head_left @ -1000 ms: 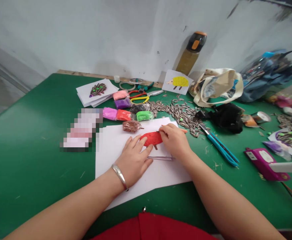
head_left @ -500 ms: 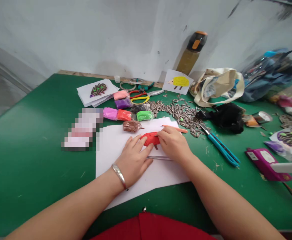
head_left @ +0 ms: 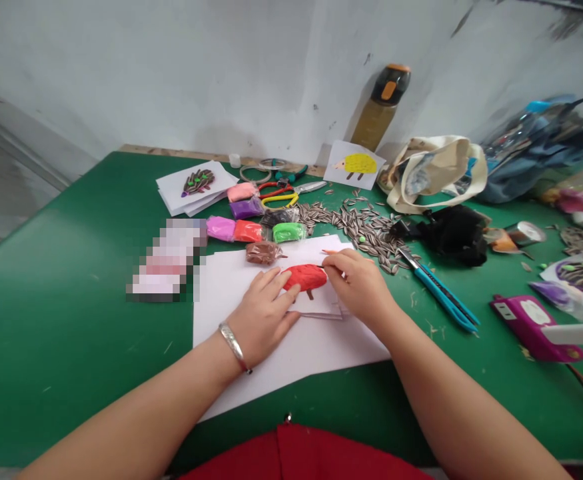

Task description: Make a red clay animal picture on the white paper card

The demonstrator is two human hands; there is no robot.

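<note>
A flattened red clay shape (head_left: 305,277) lies on a small white card (head_left: 321,305), with short brown legs below it. My left hand (head_left: 260,313), palm down with fingers spread, touches the clay's left side and steadies the card. At the clay's right end, my right hand (head_left: 356,280) is closed in a pinch; a small dark tip shows at its fingertips, too little to name. Behind that hand lies an orange pointed stick (head_left: 329,252), mostly covered. Larger white sheets (head_left: 236,373) lie under the card.
Bagged clay in several colours, such as a brown pack (head_left: 264,253), sits beyond the sheets. Sunflower seeds (head_left: 366,223) are piled behind my right hand. A blue utility knife (head_left: 438,293), yellow-handled scissors (head_left: 291,198) and a hedgehog picture (head_left: 355,165) are farther out.
My right hand has shifted slightly right, from on top of the red clay to its right end, uncovering more of it. My left hand has drawn back slightly to the left.
</note>
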